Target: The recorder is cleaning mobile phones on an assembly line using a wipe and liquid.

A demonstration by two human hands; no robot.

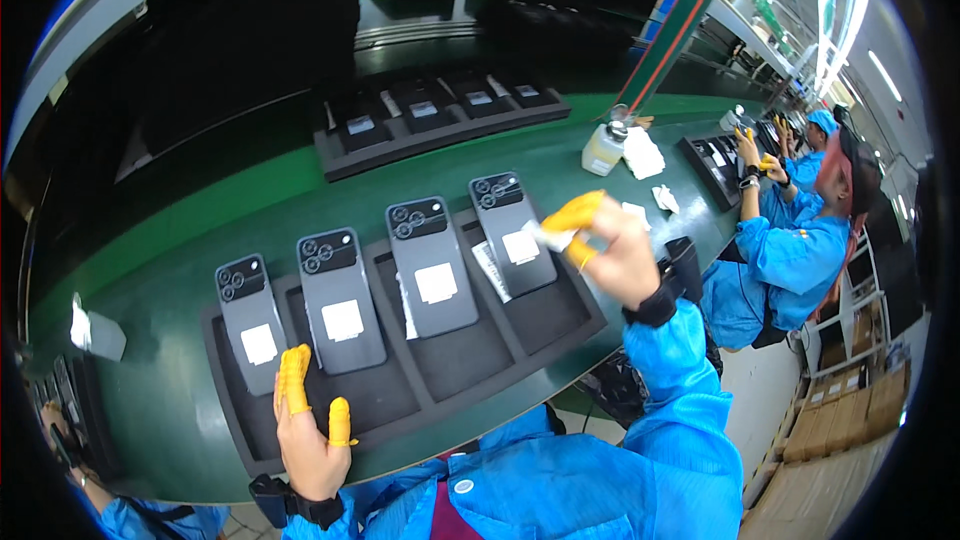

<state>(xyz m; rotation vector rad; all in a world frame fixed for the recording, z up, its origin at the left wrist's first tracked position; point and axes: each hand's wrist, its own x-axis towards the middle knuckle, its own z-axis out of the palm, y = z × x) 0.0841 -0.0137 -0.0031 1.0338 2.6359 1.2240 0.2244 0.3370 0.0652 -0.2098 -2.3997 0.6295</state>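
Right hand (618, 252) nearly closed, I pinch a white tissue (547, 236); beside my open, empty left hand (312, 448) lies a phone (248, 312).

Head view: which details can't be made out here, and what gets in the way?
All in the head view:
Phones: undersides hidden, as their camera sides face up.
White scrap: partly covered by the fingers of the right hand.
Left hand: touching the tray or just above it; this single angle can't settle it.
Co-worker at lower left: mostly cut off by the picture's rim.
Farther co-worker at right: handled item too small to identify.
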